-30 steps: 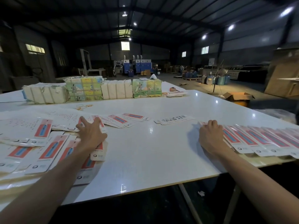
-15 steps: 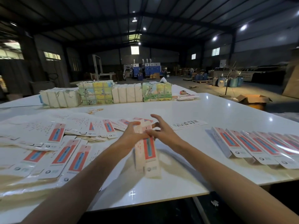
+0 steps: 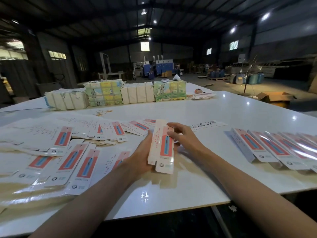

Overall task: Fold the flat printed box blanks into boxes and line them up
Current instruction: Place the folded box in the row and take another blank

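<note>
The hall is dim. Light comes from small round ceiling lamps (image 3: 265,15) and pale windows (image 3: 145,46) in the far wall. The glossy white table (image 3: 223,109) is the brightest area and mirrors the lamps as small white spots. Strong glare runs over the shiny row of red and white folded boxes (image 3: 281,148) at the right and washes out their print. Under the long white and red cardboard box (image 3: 161,146), held by the left hand (image 3: 140,157) and the right hand (image 3: 183,140), lies a soft shadow. The background is grainy and soft. The roof beams (image 3: 197,7) and the table edge bend near the borders.
</note>
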### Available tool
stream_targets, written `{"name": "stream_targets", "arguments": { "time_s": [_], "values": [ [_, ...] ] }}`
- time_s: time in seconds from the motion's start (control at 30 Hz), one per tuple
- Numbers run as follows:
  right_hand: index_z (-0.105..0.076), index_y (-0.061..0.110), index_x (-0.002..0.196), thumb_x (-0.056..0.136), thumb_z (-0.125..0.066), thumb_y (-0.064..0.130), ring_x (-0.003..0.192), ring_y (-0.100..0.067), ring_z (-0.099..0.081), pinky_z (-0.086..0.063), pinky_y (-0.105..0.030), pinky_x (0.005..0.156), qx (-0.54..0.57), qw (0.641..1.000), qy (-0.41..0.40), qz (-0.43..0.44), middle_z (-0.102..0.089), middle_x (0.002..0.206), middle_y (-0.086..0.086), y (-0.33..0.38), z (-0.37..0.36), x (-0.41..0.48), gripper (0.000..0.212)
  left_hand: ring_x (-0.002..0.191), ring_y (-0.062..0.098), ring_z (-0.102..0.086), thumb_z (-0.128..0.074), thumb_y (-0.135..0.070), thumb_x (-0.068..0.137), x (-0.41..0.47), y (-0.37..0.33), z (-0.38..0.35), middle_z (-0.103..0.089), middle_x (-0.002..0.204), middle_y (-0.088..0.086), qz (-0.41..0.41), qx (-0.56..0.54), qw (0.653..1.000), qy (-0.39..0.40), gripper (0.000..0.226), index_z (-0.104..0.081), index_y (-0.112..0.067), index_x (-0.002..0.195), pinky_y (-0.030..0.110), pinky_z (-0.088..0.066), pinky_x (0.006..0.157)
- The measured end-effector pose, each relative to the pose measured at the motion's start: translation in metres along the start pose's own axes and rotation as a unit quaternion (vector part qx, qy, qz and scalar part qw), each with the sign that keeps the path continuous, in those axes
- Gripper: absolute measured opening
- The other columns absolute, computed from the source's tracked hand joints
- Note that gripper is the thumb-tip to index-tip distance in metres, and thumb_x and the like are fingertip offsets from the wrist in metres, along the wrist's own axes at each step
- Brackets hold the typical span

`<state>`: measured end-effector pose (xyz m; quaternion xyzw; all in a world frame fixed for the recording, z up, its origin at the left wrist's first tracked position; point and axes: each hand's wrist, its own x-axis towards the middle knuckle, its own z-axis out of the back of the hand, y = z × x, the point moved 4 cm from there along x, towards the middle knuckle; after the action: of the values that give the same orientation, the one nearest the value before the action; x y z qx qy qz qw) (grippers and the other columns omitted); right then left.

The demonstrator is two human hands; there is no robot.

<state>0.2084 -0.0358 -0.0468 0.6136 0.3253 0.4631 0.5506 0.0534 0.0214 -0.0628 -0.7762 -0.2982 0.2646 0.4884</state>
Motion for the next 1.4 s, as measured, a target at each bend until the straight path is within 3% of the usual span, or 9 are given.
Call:
{"name": "stream_targets", "arguments": {
  "time_s": [0.1,0.27,0.37,0.57,0.8,0.93,1.13,1.27,1.4],
  "values": [
    [-0.062,0.028,0.138,0.104,-0.067,0.026,0.105,-0.028,-0.075,-0.067,-0.045,0.083,-0.043,0.998,0.020,0.029,-0.064,0.112,-0.011,0.002,-0.002,-0.003,0.035,0.052,0.017,-0.069,-0.043,-0.044,0.111,0.000,-0.002,0.001,-0.070,0.068,0.007,-0.007,0.001,1.000,0.026,0.032,-0.060,-0.019,0.122,0.027,-0.056,0.045],
    [-0.057,0.020,0.119,0.100,-0.071,0.018,0.102,-0.015,-0.073,-0.062,-0.024,0.079,-0.114,0.992,0.008,0.061,-0.071,0.110,-0.006,0.010,0.002,0.005,0.024,0.084,0.035,-0.074,-0.043,-0.058,0.108,-0.006,0.001,-0.005,-0.071,0.108,0.022,0.046,-0.009,0.996,0.070,0.055,-0.058,-0.015,0.141,0.044,-0.064,0.072],
    [-0.054,0.010,0.108,0.098,-0.074,0.020,0.096,-0.020,-0.077,-0.065,-0.033,0.085,-0.088,0.995,0.004,0.040,-0.077,0.105,-0.012,0.014,0.009,0.010,0.025,0.089,0.036,-0.074,-0.044,-0.064,0.105,-0.005,0.000,-0.004,-0.071,0.124,0.025,0.037,0.048,0.993,0.097,0.061,-0.054,-0.019,0.144,0.044,-0.064,0.077],
    [-0.063,0.006,0.088,0.098,-0.075,0.033,0.087,-0.022,-0.078,-0.065,-0.038,0.083,-0.157,0.986,0.007,0.064,-0.080,0.090,-0.005,0.015,0.019,0.012,0.032,0.096,0.038,-0.071,-0.040,-0.067,0.106,-0.002,0.003,0.003,-0.068,0.130,0.029,0.065,0.090,0.984,0.137,0.067,-0.055,-0.014,0.145,0.044,-0.061,0.084],
    [-0.077,0.004,0.096,0.092,-0.078,0.051,0.102,-0.023,-0.077,-0.056,-0.038,0.096,-0.071,0.992,0.105,-0.022,-0.080,0.104,-0.011,0.009,0.023,0.010,0.047,0.094,0.035,-0.070,-0.042,-0.065,0.106,0.000,0.003,0.005,-0.065,0.131,0.028,0.071,0.080,0.976,0.188,0.066,-0.050,-0.016,0.148,0.042,-0.060,0.083],
    [-0.082,0.008,0.098,0.098,-0.074,0.040,0.103,-0.021,-0.075,-0.055,-0.035,0.092,0.009,0.993,0.116,-0.022,-0.079,0.109,-0.015,0.012,0.023,0.011,0.033,0.092,0.035,-0.070,-0.049,-0.067,0.103,0.000,0.003,0.006,-0.066,0.123,0.026,0.078,0.051,0.977,0.192,0.069,-0.054,-0.014,0.147,0.042,-0.061,0.079],
    [-0.083,0.009,0.091,0.102,-0.067,0.032,0.108,-0.026,-0.072,-0.049,-0.042,0.104,0.049,0.988,0.148,-0.014,-0.078,0.109,-0.013,0.017,0.023,0.008,0.029,0.096,0.036,-0.073,-0.054,-0.073,0.093,-0.003,-0.001,0.003,-0.070,0.121,0.025,0.065,0.084,0.973,0.205,0.078,-0.058,-0.013,0.142,0.041,-0.062,0.078],
    [-0.080,0.008,0.098,0.101,-0.060,0.029,0.122,-0.030,-0.064,-0.045,-0.043,0.113,0.128,0.972,0.198,0.024,-0.069,0.133,-0.014,0.027,0.019,0.001,0.028,0.085,0.029,-0.072,-0.067,-0.074,0.086,0.000,0.001,-0.006,-0.070,0.108,0.019,0.047,0.074,0.970,0.226,0.079,-0.056,-0.013,0.135,0.036,-0.062,0.073],
    [-0.075,0.002,0.108,0.100,-0.063,0.028,0.123,-0.028,-0.065,-0.048,-0.042,0.109,0.164,0.972,0.163,0.028,-0.065,0.143,-0.013,0.028,0.015,0.003,0.030,0.069,0.020,-0.061,-0.078,-0.072,0.079,0.007,0.007,-0.006,-0.063,0.090,0.011,0.051,0.036,0.977,0.203,0.083,-0.052,-0.012,0.131,0.028,-0.056,0.062]
  ]
}}
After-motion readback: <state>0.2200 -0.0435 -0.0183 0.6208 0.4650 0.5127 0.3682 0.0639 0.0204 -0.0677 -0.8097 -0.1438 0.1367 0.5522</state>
